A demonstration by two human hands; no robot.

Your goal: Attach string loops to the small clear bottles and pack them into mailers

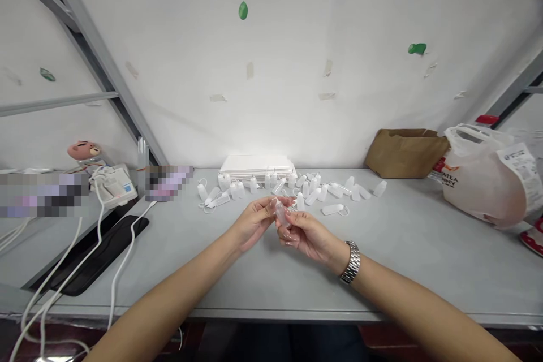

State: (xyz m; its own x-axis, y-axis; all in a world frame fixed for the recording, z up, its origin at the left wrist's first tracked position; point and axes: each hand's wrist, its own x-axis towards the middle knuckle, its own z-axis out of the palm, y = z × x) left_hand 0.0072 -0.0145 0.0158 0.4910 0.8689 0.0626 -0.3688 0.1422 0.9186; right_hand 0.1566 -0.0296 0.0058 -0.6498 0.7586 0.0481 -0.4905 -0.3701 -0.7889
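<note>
Above the middle of the grey desk, both hands meet around one small translucent squeeze bottle [281, 215]. Its body is gripped between the thumb and fingers of my right hand [309, 233], with the bottle tilted to the left. At its top end, my left hand [255, 219] pinches with thumb and fingers; the cap there is mostly covered. Just behind the hands, several similar small bottles [313, 197] stand or lie in a loose row, many with looped cap straps. One bottle [333, 209] lies on its side right of my right hand.
A stack of white sheets or boxes [258, 165] sits against the wall behind the bottles. At right are a brown paper bag [405, 155] and a white plastic bag [483, 181]. White cables [100, 220], a black tray [102, 254] and a white device [113, 186] occupy the left.
</note>
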